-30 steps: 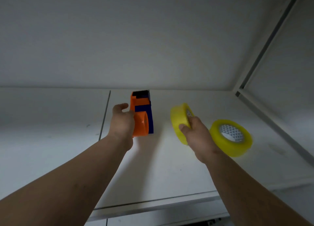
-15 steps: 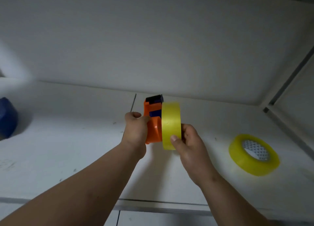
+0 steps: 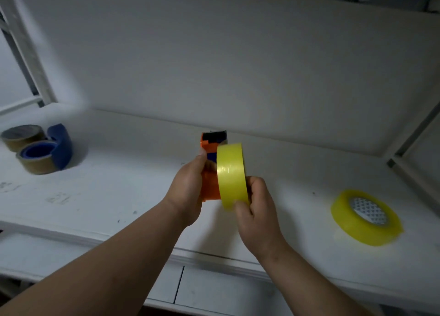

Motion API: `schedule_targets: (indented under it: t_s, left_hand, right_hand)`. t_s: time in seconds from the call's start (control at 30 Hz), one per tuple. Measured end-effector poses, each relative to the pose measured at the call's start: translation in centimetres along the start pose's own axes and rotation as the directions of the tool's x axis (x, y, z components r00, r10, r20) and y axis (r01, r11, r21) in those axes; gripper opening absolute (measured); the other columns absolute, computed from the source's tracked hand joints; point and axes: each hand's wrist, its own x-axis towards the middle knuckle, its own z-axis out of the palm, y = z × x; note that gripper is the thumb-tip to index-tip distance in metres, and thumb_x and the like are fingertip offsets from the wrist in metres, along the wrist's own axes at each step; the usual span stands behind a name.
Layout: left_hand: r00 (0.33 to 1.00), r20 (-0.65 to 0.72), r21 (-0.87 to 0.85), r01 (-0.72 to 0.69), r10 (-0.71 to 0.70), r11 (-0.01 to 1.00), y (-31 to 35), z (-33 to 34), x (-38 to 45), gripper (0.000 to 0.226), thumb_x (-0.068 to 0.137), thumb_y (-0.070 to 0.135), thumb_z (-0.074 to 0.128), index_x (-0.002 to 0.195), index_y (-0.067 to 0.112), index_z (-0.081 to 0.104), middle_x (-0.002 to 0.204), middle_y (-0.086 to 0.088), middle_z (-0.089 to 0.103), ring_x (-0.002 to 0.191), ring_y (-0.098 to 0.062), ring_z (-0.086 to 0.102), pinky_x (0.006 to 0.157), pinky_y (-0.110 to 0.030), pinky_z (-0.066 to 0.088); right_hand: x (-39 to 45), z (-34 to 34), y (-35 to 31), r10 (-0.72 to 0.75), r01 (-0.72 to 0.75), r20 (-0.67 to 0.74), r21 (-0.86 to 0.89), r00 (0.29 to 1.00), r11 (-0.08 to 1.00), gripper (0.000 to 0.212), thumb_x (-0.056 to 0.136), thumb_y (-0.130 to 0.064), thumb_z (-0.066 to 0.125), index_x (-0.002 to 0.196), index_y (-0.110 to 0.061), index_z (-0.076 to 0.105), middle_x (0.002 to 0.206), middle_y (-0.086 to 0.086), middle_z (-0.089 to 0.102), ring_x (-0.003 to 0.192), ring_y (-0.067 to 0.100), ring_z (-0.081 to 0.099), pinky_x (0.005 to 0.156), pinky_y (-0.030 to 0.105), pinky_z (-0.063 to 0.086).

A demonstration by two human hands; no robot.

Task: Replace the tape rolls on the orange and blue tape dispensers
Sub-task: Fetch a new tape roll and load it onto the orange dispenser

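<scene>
With our left hand [image 3: 188,189] gripping the orange dispenser [image 3: 209,163] above the table [image 3: 119,196] and our right hand [image 3: 256,204] pinching the yellow roll [image 3: 232,175] against it, a tilted roll could jam off the hub.

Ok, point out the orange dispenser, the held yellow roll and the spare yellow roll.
orange dispenser [image 3: 210,187]: head view, orange side plate.
held yellow roll [image 3: 232,175]: head view, outer tape band.
spare yellow roll [image 3: 345,223]: head view, near outer wall.
</scene>
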Motion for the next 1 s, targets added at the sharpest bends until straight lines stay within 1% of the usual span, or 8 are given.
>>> schedule_targets:
  t_s: [0.3,0.47,0.6,0.67,0.73,0.8,0.87,1.0]
  left_hand:
    - [0.99,-0.095,0.034,-0.098,0.101,0.995,2.7,-5.9,-0.2,0.017,0.1,0.02,0.046,0.085,0.019,0.038,0.074,-0.002,0.05,0.057,-0.017,0.047,0.041,-0.026,0.039]
    - [0.992,-0.058,0.039,-0.109,0.111,0.993,5.3,-11.0,-0.2,0.012,0.098,0.01,0.043,0.09,0.018,0.039,0.053,0.005,0.051,0.042,-0.012,0.044,0.044,-0.023,0.032]
    - [0.996,-0.032,-0.058,-0.08,0.078,0.995,7.0,-15.3,-0.5,0.003,0.098,0.013,0.043,0.097,0.012,0.045,0.067,-0.005,0.052,0.063,-0.023,0.048,0.059,-0.039,0.039]
    - [0.999,0.012,-0.112,-0.029,0.03,0.993,8.0,-17.1,-0.5,0.028,0.096,0.022,0.046,0.115,0.002,0.051,0.082,-0.02,0.06,0.08,-0.033,0.056,0.078,-0.055,0.047]
    - [0.998,0.061,-0.129,0.019,-0.011,0.991,8.7,-18.6,-0.5,0.043,0.099,0.038,0.042,0.116,0.002,0.057,0.107,-0.032,0.064,0.096,-0.04,0.062,0.097,-0.062,0.044]
    - [0.995,0.088,-0.161,0.052,-0.038,0.986,9.2,-20.1,-0.3,0.047,0.099,0.046,0.042,0.118,0.006,0.059,0.12,-0.027,0.063,0.108,-0.04,0.063,0.103,-0.058,0.043]
    - [0.997,0.082,-0.166,0.027,-0.014,0.986,9.4,-21.3,-0.1,0.054,0.089,0.043,0.06,0.125,0.005,0.05,0.124,-0.025,0.061,0.113,-0.044,0.062,0.102,-0.06,0.045]
    - [0.997,0.047,-0.188,-0.053,0.063,0.981,9.4,-23.1,0.2,0.051,0.074,0.014,0.079,0.113,0.015,0.046,0.101,-0.013,0.066,0.086,-0.028,0.071,0.083,-0.049,0.057]
  right_hand:
    - [0.6,5.9,-3.7,-0.039,0.039,-0.01,-0.019,0.999,0.999,0.025,0.068,-0.015,0.044,0.093,-0.013,0.046,0.083,0.007,0.052,0.067,0.018,0.046,0.056,0.03,0.035]
    - [0.7,12.4,-7.0,-0.034,0.035,-0.048,0.028,0.998,0.999,0.024,0.065,-0.013,0.043,0.088,-0.008,0.043,0.081,0.013,0.05,0.067,0.024,0.045,0.055,0.034,0.037]
    - [0.6,17.0,-8.7,-0.106,0.11,-0.106,0.026,0.989,0.994,0.023,0.066,-0.006,0.043,0.088,-0.002,0.043,0.09,0.014,0.045,0.077,0.026,0.044,0.062,0.03,0.039]
    - [0.5,19.0,-9.3,-0.153,0.157,-0.122,0.02,0.981,0.987,0.022,0.065,-0.002,0.043,0.087,-0.004,0.043,0.092,0.01,0.041,0.08,0.018,0.042,0.066,0.019,0.037]
    - [0.5,20.6,-9.5,-0.187,0.19,-0.12,0.018,0.975,0.982,0.024,0.065,0.001,0.043,0.089,-0.005,0.043,0.096,0.009,0.039,0.085,0.012,0.041,0.072,0.012,0.035]
    - [0.8,21.8,-9.5,-0.209,0.212,-0.062,0.034,0.976,0.977,0.03,0.067,0.001,0.043,0.096,-0.004,0.042,0.101,0.01,0.037,0.091,0.018,0.042,0.078,0.019,0.038]
    - [1.2,22.8,-9.6,-0.208,0.206,0.042,0.045,0.977,0.977,0.037,0.069,-0.001,0.044,0.104,-0.009,0.037,0.108,0.01,0.036,0.096,0.026,0.042,0.083,0.031,0.042]
    - [2.9,23.7,-9.5,-0.132,0.166,0.235,-0.127,0.963,0.978,0.048,0.067,-0.015,0.046,0.113,-0.013,0.034,0.112,0.002,0.034,0.105,0.018,0.032,0.091,0.04,0.041]
